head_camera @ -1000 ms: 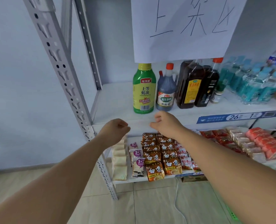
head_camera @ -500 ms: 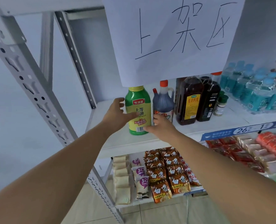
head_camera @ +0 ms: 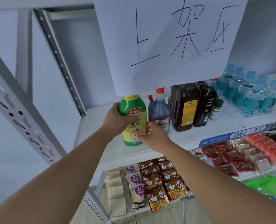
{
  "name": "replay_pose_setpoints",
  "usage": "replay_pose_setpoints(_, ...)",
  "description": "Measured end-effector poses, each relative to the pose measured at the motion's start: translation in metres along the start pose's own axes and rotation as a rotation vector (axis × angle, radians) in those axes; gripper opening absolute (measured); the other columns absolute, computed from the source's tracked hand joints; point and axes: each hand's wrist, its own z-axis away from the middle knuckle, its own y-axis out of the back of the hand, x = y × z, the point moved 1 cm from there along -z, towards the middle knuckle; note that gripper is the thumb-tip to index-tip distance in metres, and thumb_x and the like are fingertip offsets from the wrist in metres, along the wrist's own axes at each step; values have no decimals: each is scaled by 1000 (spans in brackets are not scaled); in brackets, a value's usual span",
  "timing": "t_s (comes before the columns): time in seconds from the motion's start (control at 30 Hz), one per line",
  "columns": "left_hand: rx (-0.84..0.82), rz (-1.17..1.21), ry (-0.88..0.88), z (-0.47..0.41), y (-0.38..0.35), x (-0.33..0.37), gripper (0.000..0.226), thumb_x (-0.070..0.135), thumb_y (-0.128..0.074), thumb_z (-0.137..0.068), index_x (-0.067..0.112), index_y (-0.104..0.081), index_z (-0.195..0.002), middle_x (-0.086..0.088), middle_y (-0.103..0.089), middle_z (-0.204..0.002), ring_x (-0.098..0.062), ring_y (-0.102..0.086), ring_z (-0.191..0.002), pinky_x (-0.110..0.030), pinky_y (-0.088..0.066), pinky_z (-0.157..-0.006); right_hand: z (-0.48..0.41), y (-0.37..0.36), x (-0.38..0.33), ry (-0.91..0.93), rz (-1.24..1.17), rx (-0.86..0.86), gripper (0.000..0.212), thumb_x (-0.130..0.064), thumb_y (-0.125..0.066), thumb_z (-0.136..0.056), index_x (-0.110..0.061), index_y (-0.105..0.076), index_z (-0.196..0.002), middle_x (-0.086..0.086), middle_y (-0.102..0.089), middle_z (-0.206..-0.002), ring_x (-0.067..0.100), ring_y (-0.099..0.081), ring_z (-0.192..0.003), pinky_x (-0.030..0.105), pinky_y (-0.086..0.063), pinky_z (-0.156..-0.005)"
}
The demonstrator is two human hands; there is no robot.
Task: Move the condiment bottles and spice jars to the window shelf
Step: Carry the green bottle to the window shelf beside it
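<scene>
the oyster sauce bottle [head_camera: 134, 122] is standing upright on the shelf [head_camera: 101, 143], held between the two hands. the left hand [head_camera: 116, 120] is wrapping round its upper body, with the thumb lying across the front label. the right hand [head_camera: 153, 136] is curling its fingers against the lower right side, so both hands are gripping this one bottle. whether the base is lifting off the shelf cannot be told.

the likeliest trouble is sitting right at the right hand's knuckles. they are wedging into the narrow gap between the bottle and the red-capped soy sauce jug [head_camera: 159, 110], just beyond the right hand. a sideways pull could be knocking that jug into the dark bottles [head_camera: 187, 107] beside it, and a shove along the row could be tipping the small spice jar [head_camera: 216, 110], further out past the right hand.

the paper sign [head_camera: 166, 38] is hanging just above the left hand, its lower edge covering the bottle's cap. lifting straight up would be pushing the cap into the paper, so the bottle probably needs drawing towards the person first.

the bottle's wrap is looking glossy, so a loose grip risks slipping. a dropped bottle would be falling towards the noodle packets [head_camera: 163, 183] below both hands.
</scene>
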Motion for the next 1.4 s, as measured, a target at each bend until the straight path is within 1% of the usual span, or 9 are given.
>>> replay_pose_setpoints(0.13,-8,-68,-24,10,10,-1,64,41,-95,-62,25,-62,-114,10,-74,-101,-11,-72,-90,-37,-61,-81,8,-4,-5,36,51,12,63,-33,-89,-73,-18,-54,-124,-2,-72,-119,18,-69,-108,41,-59,-93)
replay_pose_setpoints(0.4,42,-101,-3,67,39,-4,57,40,-94,-64,26,-65,-111,10,-75,-96,-10,-73,-87,-40,-62,-84,21,-19,-5,118,-16,-205,79,-39,-96,-62,-24,-54,-128,-8,-69,-121,14,-67,-111,37,-58,-93)
replay_pose_setpoints(0.53,75,-85,44,108,54,-7,56,39,-94,-64,28,-66,-111,10,-76,-96,-9,-73,-87,-39,-62,-84,39,-34,-10,184,-108,-405,86,-38,-99,-54,-31,-58,-129,-8,-75,-119,15,-70,-113,49,-55,-102)
replay_pose_setpoints(0.73,210,21,96,177,89,-10,45,32,-94,-68,29,-68,-105,11,-78,-90,-4,-75,-78,-28,-62,-74,76,-73,-27,260,-327,-615,86,-20,-97,-62,-20,-53,-136,6,-73,-125,27,-71,-115,57,-53,-102)
replay_pose_setpoints(0.87,335,31,109,225,127,-15,42,30,-93,-69,28,-67,-102,17,-77,-83,2,-73,-72,-12,-54,-57,106,-113,-58,337,-354,-728,71,-7,-90,-72,-15,-55,-133,7,-74,-123,27,-72,-112,53,-55,-100)
replay_pose_setpoints(1.0,473,58,141,273,175,-29,44,31,-92,-69,26,-68,-106,10,-79,-91,-6,-76,-79,-27,-61,-69,139,-163,-95,384,-363,-830,67,-2,-88,-74,-11,-57,-132,10,-74,-122,31,-72,-113,55,-55,-100)
replay_pose_setpoints(1.13,576,76,157,322,233,-46,44,30,-91,-71,24,-68,-108,7,-79,-93,-6,-76,-79,-22,-59,-66,172,-224,-135,430,-372,-905,70,-7,-91,-71,-13,-57,-132,9,-74,-123,31,-72,-113,57,-55,-100)
replay_pose_setpoints(1.3,675,104,176,385,314,-73,47,34,-91,-71,28,-66,-110,9,-79,-95,-10,-78,-82,-33,-64,-72,222,-317,-186,470,-400,-994,66,-12,-91,-72,-15,-61,-130,8,-74,-123,31,-71,-114,57,-54,-100)
replay_pose_setpoints(1.4,722,107,185,427,365,-95,52,35,-91,-70,28,-64,-114,11,-79,-96,-9,-78,-82,-29,-62,-70,258,-378,-213,491,-415,-1044,67,-15,-92,-71,-17,-61,-130,7,-74,-123,30,-72,-113,56,-55,-99)
